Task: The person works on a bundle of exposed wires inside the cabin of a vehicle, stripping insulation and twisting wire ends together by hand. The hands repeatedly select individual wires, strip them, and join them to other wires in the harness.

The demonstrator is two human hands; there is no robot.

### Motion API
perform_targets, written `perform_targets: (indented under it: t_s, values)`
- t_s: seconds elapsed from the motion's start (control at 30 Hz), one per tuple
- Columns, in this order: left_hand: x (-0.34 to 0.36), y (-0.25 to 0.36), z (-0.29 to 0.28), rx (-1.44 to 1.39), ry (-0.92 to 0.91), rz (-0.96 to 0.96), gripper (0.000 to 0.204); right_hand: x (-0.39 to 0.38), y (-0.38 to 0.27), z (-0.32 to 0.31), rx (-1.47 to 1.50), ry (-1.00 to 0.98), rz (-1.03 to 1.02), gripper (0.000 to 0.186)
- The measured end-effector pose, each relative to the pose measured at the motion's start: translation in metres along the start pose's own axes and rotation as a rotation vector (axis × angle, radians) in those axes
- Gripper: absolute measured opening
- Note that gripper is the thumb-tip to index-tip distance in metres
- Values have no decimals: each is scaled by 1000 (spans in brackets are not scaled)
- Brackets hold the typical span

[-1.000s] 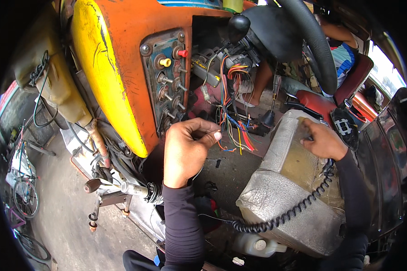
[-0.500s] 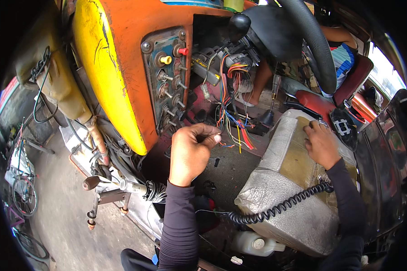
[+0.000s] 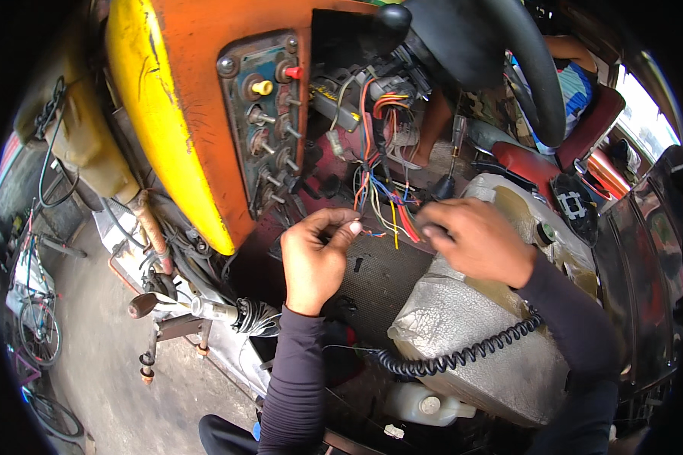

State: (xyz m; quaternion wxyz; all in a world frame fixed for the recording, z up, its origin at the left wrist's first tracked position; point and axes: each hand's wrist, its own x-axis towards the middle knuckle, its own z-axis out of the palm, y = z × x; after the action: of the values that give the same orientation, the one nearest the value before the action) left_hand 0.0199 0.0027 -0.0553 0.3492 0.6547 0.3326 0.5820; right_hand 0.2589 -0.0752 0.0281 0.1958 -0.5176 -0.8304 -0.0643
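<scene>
A bundle of loose coloured wires (image 3: 383, 201) hangs from under an orange and yellow vehicle dashboard (image 3: 182, 114). My left hand (image 3: 315, 258) pinches a thin wire end between thumb and fingers just below the bundle. My right hand (image 3: 474, 239) has reached over to the same wires and its fingertips close on strands at the right side of the bundle. A black coiled cord (image 3: 463, 353) runs under my right forearm across a silver foil-covered engine cover (image 3: 478, 334).
A switch panel (image 3: 269, 121) with knobs and toggles sits left of the wires. The black steering wheel (image 3: 508, 61) is above, a red seat (image 3: 554, 159) behind it. Pedals and pipes (image 3: 167, 303) lie lower left, a bicycle (image 3: 30, 318) on the pavement.
My right hand left the top of the foil cover and moved left to the wire bundle. My left hand stayed at the wires, shifting slightly.
</scene>
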Motion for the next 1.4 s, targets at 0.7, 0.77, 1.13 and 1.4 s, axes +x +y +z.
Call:
perform_targets:
  t_s: [0.7,0.77,1.13,1.4]
  values:
    - [-15,-2,0,-5,124,-14,17,-2,-9,44,68,297,-57,29]
    - [-15,-2,0,-69,117,-22,17,-2,-9,44,44,294,-68,29]
    - [-16,-2,1,-45,125,-36,16,-1,-4,53,110,286,-99,26]
    - [-16,-2,0,-72,110,-28,16,-1,-2,55,99,267,-99,25]
